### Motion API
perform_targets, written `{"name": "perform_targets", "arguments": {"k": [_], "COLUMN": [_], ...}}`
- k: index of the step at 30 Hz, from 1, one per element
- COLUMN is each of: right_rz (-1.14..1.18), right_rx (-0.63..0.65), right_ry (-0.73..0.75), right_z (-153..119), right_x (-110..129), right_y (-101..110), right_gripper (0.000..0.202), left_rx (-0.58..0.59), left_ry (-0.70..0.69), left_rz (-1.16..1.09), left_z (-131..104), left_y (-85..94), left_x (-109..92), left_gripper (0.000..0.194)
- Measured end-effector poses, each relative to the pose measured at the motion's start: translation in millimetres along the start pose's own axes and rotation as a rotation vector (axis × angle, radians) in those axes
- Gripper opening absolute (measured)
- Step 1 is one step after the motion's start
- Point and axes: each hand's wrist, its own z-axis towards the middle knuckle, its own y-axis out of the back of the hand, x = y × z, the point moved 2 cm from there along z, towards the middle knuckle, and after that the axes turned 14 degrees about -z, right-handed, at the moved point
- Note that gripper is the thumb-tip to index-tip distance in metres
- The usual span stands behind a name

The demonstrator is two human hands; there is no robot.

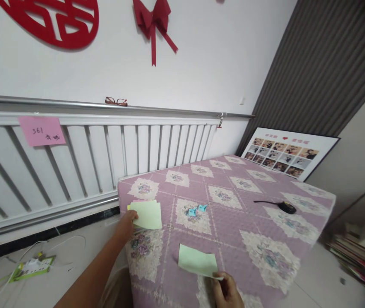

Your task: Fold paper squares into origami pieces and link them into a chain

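Observation:
My left hand (130, 222) grips the left edge of a small stack of sticky notes (146, 214), pale green on top with pink and yellow edges showing behind. Lower down, my right hand (227, 291) pinches the bottom right corner of a single pale green sticky note (197, 260), which lies slightly curled over the cloth. Between and beyond the hands, two small folded blue paper pieces (192, 211) rest on the purple floral tablecloth (195, 190). Neither hand touches them.
A black tape measure (286, 208) with a strap lies at the right of the table. Behind stands a photo board (289, 149). A white radiator (156, 145) with a pink note (42, 131) borders the left; glasses (116, 101) sit on its pipe. A power strip (33, 267) is on the floor.

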Motion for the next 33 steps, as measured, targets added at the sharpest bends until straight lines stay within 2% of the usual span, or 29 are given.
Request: {"name": "perform_targets", "arguments": {"k": [4, 6, 7, 9, 12, 13, 15, 17, 20, 22, 25, 30, 33], "right_rz": [-0.079, -0.094, -0.096, -0.096, -0.091, -0.085, -0.074, -0.072, -0.112, -0.175, -0.291, -0.426, -0.454], "right_rx": [-0.049, -0.06, -0.061, -0.062, -0.046, -0.037, 0.001, 0.046, 0.106, 0.124, 0.105, 0.07, 0.068], "right_ry": [0.094, 0.141, 0.162, 0.197, 0.235, 0.251, 0.285, 0.314, 0.366, 0.412, 0.432, 0.4, 0.334], "right_z": [-1, -2, -2, -4, -6, -8, -10, -13, -22, -30, -46, -73, -82], "right_x": [3, 7, 10, 15, 22, 24, 28, 32, 39, 42, 37, 20, 21], "right_y": [0, 0, 0, 0, 0, 0, 0, -1, -1, -1, 0, 1, 1], "right_gripper": [0.026, 0.021, 0.02, 0.018, 0.016, 0.014, 0.01, 0.007, 0.005, 0.012, 0.025, 0.029, 0.03], "left_rx": [-0.011, -0.007, 0.011, 0.124, 0.274, 0.356, 0.435, 0.463, 0.453, 0.439, 0.457, 0.52, 0.48], "left_ry": [0.044, 0.035, 0.019, -0.064, -0.126, -0.135, -0.063, -0.006, 0.034, 0.052, 0.055, 0.12, 0.2], "left_rz": [0.11, 0.143, 0.151, 0.152, 0.106, 0.063, 0.01, -0.017, -0.043, -0.051, -0.043, -0.039, -0.008], "left_z": [-11, -22, -31, -56, -100, -113, -130, -137, -134, -135, -145, -178, -189], "left_y": [6.9, 0.0, -7.4, -29.4, -65.9, -76.9, -92.7, -101.3, -104.3, -102.1, -95.1, -80.5, -74.8], "left_x": [1, -8, -14, -33, -65, -74, -89, -98, -102, -102, -102, -101, -97], "left_gripper": [0.045, 0.052, 0.055, 0.058, 0.069, 0.071, 0.069, 0.066, 0.045, 0.035, 0.034, 0.031, 0.038]}}
